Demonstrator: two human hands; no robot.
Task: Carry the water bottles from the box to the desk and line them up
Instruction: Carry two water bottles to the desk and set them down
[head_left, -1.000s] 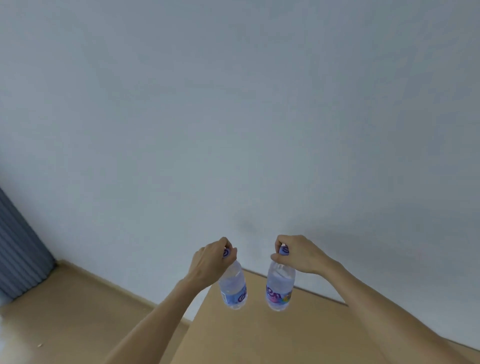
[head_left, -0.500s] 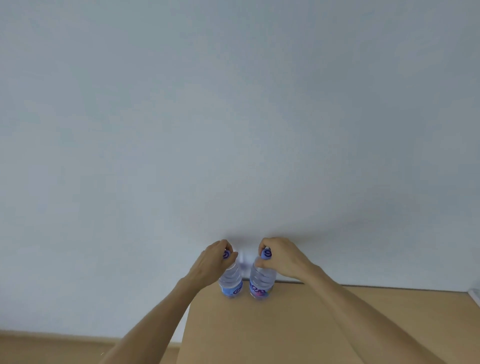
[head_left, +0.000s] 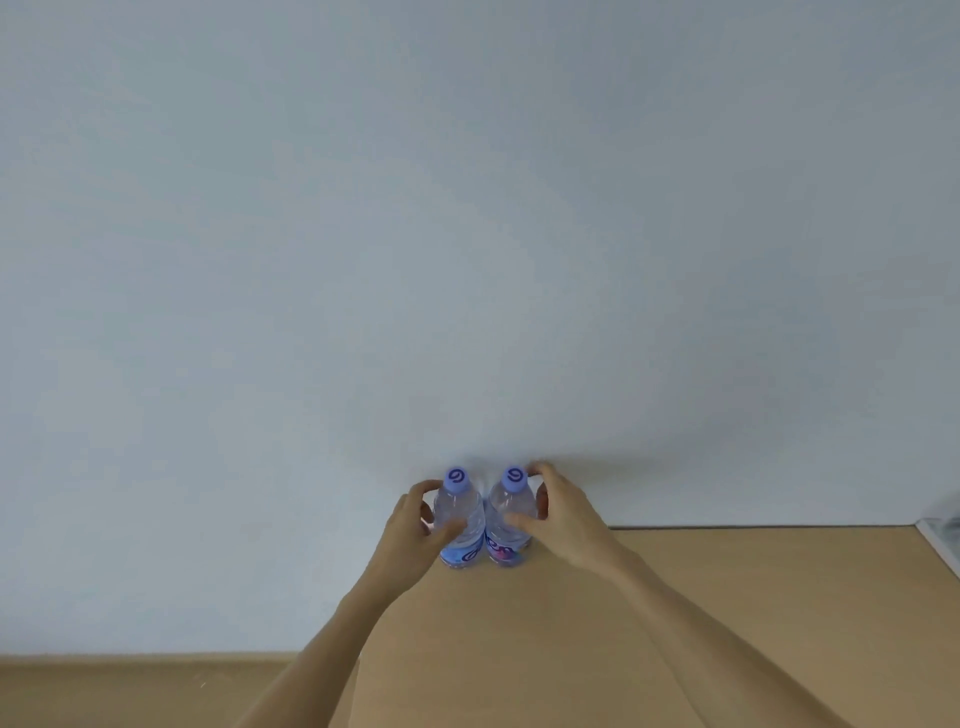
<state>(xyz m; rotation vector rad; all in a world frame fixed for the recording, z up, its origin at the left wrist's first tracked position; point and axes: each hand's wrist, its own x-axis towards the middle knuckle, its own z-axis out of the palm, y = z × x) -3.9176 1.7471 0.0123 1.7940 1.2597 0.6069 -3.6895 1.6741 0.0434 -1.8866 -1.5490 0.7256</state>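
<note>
Both our hands are up at the far edge of the desk, one on each bottle. Our left hand is curled round the left bottle, with the thumb across the front of the clear body and the fingertips showing round the far side near the shoulder. Our right hand mirrors it on the right bottle: thumb laid on the front, fingers wrapped round the outer side, one reaching up beside the cap. So both hands are loosely cupped rather than clenched, and we honestly can't tell from this angle how firm the grip is, or whether the palms are touching the plastic at all.

The two bottles stand upright on the tan desk, side by side and touching or as good as touching, right against the pale wall. They sit at the desk's back left corner. Each has a lilac-blue cap with a dark swirl logo, the left cap and the right cap both fully in view above our fingers, and a blue label low on the body. Off to the left, lower down, we can see a strip of wood-coloured floor. Something pale pokes in at the right edge of the desk, too cropped to name.
</note>
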